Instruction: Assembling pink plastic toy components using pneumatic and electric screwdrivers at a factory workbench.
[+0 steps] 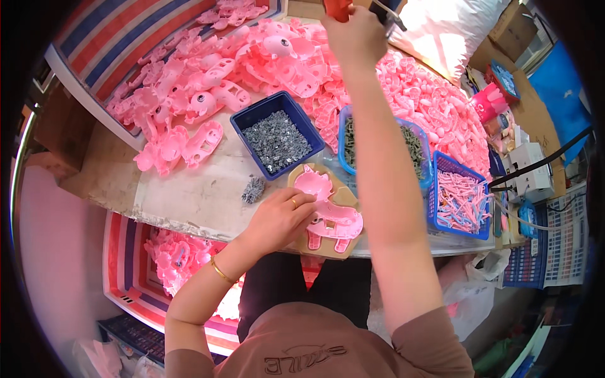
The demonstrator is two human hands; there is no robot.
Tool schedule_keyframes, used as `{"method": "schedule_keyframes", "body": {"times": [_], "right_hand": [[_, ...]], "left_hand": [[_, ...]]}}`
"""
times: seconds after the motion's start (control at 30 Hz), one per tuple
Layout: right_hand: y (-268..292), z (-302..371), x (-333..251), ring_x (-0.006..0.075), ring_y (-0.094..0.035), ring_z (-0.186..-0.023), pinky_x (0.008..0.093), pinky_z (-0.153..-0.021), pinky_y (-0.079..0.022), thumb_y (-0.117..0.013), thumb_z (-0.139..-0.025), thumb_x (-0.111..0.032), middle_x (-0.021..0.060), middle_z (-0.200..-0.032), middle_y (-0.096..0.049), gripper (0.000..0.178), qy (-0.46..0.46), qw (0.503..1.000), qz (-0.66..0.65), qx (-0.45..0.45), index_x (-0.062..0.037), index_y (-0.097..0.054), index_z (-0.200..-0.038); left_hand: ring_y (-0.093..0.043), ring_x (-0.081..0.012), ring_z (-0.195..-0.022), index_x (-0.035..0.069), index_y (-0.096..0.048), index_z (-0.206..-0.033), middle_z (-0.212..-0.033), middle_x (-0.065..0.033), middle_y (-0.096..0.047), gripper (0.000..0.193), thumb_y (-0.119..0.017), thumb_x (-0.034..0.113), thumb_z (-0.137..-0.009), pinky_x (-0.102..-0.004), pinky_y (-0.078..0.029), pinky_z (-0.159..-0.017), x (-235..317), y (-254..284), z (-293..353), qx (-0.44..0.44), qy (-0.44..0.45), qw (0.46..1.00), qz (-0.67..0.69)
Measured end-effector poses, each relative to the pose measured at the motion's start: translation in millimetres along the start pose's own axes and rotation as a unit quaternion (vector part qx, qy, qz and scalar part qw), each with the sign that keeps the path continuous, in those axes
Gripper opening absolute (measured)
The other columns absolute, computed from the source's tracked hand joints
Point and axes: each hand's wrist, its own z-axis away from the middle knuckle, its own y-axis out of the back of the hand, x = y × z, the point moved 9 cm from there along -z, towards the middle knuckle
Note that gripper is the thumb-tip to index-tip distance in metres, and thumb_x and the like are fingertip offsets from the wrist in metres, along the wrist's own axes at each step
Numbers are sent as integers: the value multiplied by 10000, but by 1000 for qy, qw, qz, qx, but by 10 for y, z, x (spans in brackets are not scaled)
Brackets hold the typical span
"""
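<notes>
Work in hand seems to be the fastening of one pink shell (348,220), which lies, open side up, in a tan block (343,194) at the front edge of the bench (170,189). The left hand (280,217) has its fingers bent and close together, and they touch the left side of this shell; whether they pinch some small piece there, I cannot tell. The right hand (360,38) is raised far above, at the upper edge of the view, and its fingers are closed around a red tool (338,9), of which only a part is visible. Just behind the block stands a dark blue box (261,113) with many small metal pieces, probably screws, and a little pile (253,189) of similar pieces lies beside it, near the left hand. In my judgement, the step is the placing of a screw or the preparing for it, with the tool not yet on the shell. The next move would call for bringing the tool down straight above the right spot, while the left hand holds the shell firmly and leaves its fingers away from the tip.
</notes>
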Motion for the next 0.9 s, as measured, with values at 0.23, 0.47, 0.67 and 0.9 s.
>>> {"method": "schedule_keyframes", "body": {"times": [0.23, 0.47, 0.67, 0.9], "right_hand": [[188, 232, 130, 210, -618, -1044, 344, -924, -467, -795, -794, -318, 119, -1120, -656, 546, 28, 919, -62, -389, 2, -628, -1203], [398, 595, -109, 142, -660, -895, 307, -834, -517, -770, -812, -321, 60, -1004, -692, 408, 71, 835, -273, -473, -29, -670, -1079], [519, 842, -129, 157, -689, -897, 331, -842, -550, -732, -883, -267, 67, -964, -674, 389, 99, 790, -277, -539, -3, -594, -1133], [614, 898, -97, 164, -692, -886, 329, -798, -564, -724, -893, -217, 63, -949, -664, 343, 100, 774, -300, -548, 0, -588, -1121]], "left_hand": [[-643, -301, -831, 78, -664, -979, -916, -100, -670, 138, -680, 140, -857, -411, -529, -692, -316, 379, -59, 113, 60, 991, 45], [-598, -256, -983, 115, -710, -905, -889, -56, -690, 149, -730, 225, -806, -402, -462, -816, -1127, 196, -341, -38, 152, 965, -211], [-595, -228, -982, 133, -708, -849, -876, -24, -703, 165, -764, 245, -741, -399, -430, -835, -1383, -88, -502, -175, 184, 932, -259], [-647, -257, -930, 121, -682, -826, -897, -72, -715, 49, -645, 147, -809, -412, -488, -765, -1361, 13, -484, -137, 195, 943, -233]]}}
